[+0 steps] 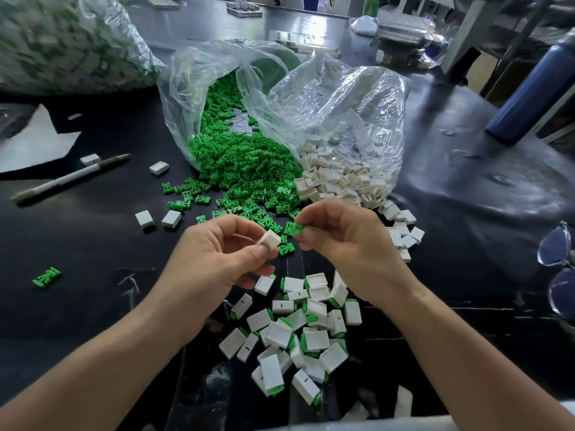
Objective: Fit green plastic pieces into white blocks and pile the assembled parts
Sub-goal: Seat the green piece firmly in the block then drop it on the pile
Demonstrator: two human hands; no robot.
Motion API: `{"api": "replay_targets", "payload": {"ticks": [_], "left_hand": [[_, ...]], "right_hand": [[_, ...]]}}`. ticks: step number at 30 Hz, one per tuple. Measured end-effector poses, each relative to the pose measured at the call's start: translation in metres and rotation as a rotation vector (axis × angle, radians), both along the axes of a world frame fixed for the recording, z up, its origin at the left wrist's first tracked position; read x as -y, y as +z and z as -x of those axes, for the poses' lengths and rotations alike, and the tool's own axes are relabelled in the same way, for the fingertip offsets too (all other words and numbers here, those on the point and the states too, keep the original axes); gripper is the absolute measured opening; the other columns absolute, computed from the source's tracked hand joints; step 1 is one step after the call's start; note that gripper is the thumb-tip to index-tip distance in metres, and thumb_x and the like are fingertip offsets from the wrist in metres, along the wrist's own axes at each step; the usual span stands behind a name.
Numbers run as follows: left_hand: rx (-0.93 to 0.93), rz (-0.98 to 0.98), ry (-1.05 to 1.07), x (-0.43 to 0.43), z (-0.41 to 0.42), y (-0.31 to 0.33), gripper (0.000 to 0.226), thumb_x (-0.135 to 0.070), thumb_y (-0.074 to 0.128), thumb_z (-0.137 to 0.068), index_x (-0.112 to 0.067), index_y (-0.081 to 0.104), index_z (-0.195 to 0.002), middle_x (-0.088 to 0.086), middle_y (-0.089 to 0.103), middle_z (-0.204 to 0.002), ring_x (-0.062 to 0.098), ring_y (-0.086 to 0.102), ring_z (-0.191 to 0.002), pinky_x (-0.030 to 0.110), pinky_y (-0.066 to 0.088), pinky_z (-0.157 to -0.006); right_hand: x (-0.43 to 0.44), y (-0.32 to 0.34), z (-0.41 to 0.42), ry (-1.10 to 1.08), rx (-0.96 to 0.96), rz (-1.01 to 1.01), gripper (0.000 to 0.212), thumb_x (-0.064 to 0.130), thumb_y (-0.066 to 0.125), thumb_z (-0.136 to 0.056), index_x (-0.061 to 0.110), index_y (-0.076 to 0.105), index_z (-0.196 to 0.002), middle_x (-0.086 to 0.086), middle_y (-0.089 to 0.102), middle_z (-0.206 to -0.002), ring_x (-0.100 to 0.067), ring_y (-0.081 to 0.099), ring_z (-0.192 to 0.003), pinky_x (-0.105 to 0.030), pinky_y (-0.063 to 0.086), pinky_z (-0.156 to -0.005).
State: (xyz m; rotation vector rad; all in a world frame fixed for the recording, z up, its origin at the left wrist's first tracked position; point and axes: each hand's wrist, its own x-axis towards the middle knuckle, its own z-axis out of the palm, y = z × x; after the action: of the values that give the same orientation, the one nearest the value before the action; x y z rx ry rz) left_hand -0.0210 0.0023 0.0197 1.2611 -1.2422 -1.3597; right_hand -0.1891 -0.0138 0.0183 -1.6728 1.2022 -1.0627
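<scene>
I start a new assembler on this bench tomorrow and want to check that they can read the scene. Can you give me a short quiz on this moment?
1. True or false: the left hand pinches a white block.
2. What does the right hand hold? A nothing; B a green piece; C a white block.
3. Fill the blank: the pile of assembled parts lies ___ the person than the bag of green pieces.
Key: 1 true; 2 B; 3 nearer.
</scene>
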Motion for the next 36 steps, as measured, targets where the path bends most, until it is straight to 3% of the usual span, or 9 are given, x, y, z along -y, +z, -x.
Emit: {"api": "replay_targets", "payload": {"ticks": [3, 10, 16, 18, 22, 24, 28, 31, 36], "left_hand": [[0.013, -0.005, -0.019, -0.001, 0.000, 0.000, 0.013, -0.015, 0.068, -0.065, -0.010, 0.064, -0.077, 0.008, 0.073, -0.073, 0.015, 0.067, -0.059, 0.020, 0.050, -0.048], [0.018, 0.000, -0.028, -0.001, 0.002, 0.002, 0.024, -0.023, 0.067, -0.058, -0.010, 0.066, -0.078, 0.009, 0.073, -0.072, 0.013, 0.066, -0.058, 0.018, 0.049, -0.049], [0.029, -0.006, -0.027, -0.001, 0.002, 0.001, 0.006, -0.007, 0.067, -0.074, -0.006, 0.065, -0.079, 0.011, 0.072, -0.072, 0.013, 0.065, -0.056, 0.018, 0.048, -0.048], [0.029, -0.002, -0.028, -0.002, 0.001, 0.001, 0.006, -0.007, 0.067, -0.074, -0.006, 0.065, -0.080, 0.010, 0.072, -0.072, 0.013, 0.065, -0.056, 0.019, 0.048, -0.048], [0.004, -0.001, -0.036, -0.003, 0.001, 0.002, 0.007, -0.005, 0.064, -0.076, -0.010, 0.066, -0.081, 0.010, 0.072, -0.073, 0.014, 0.066, -0.056, 0.019, 0.048, -0.048], [-0.002, 0.001, -0.034, -0.003, 0.002, 0.002, 0.014, -0.003, 0.062, -0.078, -0.015, 0.068, -0.084, 0.009, 0.073, -0.073, 0.013, 0.065, -0.056, 0.018, 0.048, -0.048], [0.014, -0.007, -0.049, -0.004, 0.002, 0.002, 0.012, -0.006, 0.063, -0.079, -0.014, 0.071, -0.082, 0.006, 0.073, -0.072, 0.010, 0.065, -0.056, 0.017, 0.049, -0.049], [0.023, -0.005, -0.068, -0.005, 0.002, 0.003, 0.010, -0.016, 0.065, -0.071, -0.012, 0.070, -0.079, 0.006, 0.073, -0.071, 0.011, 0.066, -0.057, 0.017, 0.049, -0.049], [0.031, -0.011, -0.073, -0.004, 0.002, 0.003, 0.008, -0.013, 0.067, -0.071, -0.011, 0.069, -0.078, 0.008, 0.073, -0.071, 0.011, 0.066, -0.057, 0.017, 0.049, -0.049]], "right_hand": [[-0.006, 0.001, -0.004, 0.058, 0.049, 0.020, 0.029, -0.003, 0.063, -0.081, 0.026, 0.063, -0.081, 0.002, 0.067, -0.077, -0.014, 0.064, -0.071, -0.030, 0.056, -0.075], [-0.008, 0.002, -0.006, 0.053, -0.029, 0.026, 0.028, 0.000, 0.063, -0.082, 0.029, 0.062, -0.081, -0.003, 0.067, -0.079, -0.016, 0.064, -0.071, -0.034, 0.056, -0.074], [-0.012, 0.003, -0.005, 0.064, -0.106, 0.067, 0.032, 0.006, 0.060, -0.086, 0.036, 0.064, -0.095, -0.004, 0.064, -0.077, -0.025, 0.061, -0.071, -0.039, 0.052, -0.067], [-0.013, 0.002, -0.006, 0.055, -0.153, 0.120, 0.028, 0.005, 0.060, -0.087, 0.029, 0.068, -0.099, -0.003, 0.067, -0.081, -0.023, 0.062, -0.072, -0.041, 0.052, -0.067], [-0.012, 0.001, -0.006, -0.033, -0.137, 0.100, 0.027, 0.006, 0.060, -0.086, 0.033, 0.056, -0.081, -0.001, 0.066, -0.071, -0.012, 0.064, -0.065, -0.040, 0.054, -0.068], [-0.011, 0.000, -0.005, -0.060, -0.107, 0.065, 0.021, 0.009, 0.061, -0.086, 0.026, 0.053, -0.078, 0.000, 0.067, -0.071, -0.009, 0.065, -0.064, -0.038, 0.055, -0.068], [-0.010, 0.000, -0.005, -0.112, -0.175, 0.125, 0.016, 0.013, 0.067, -0.082, 0.024, 0.057, -0.074, 0.008, 0.059, -0.067, -0.003, 0.053, -0.063, -0.019, 0.048, -0.062], [-0.010, 0.004, -0.003, -0.100, -0.024, 0.047, 0.021, 0.010, 0.063, -0.084, 0.031, 0.062, -0.081, 0.012, 0.058, -0.064, -0.002, 0.054, -0.061, -0.027, 0.054, -0.064], [-0.013, 0.008, -0.004, -0.008, 0.151, -0.065, 0.020, 0.000, 0.060, -0.084, 0.019, 0.066, -0.082, 0.004, 0.065, -0.071, -0.010, 0.063, -0.064, -0.021, 0.054, -0.060]]}}
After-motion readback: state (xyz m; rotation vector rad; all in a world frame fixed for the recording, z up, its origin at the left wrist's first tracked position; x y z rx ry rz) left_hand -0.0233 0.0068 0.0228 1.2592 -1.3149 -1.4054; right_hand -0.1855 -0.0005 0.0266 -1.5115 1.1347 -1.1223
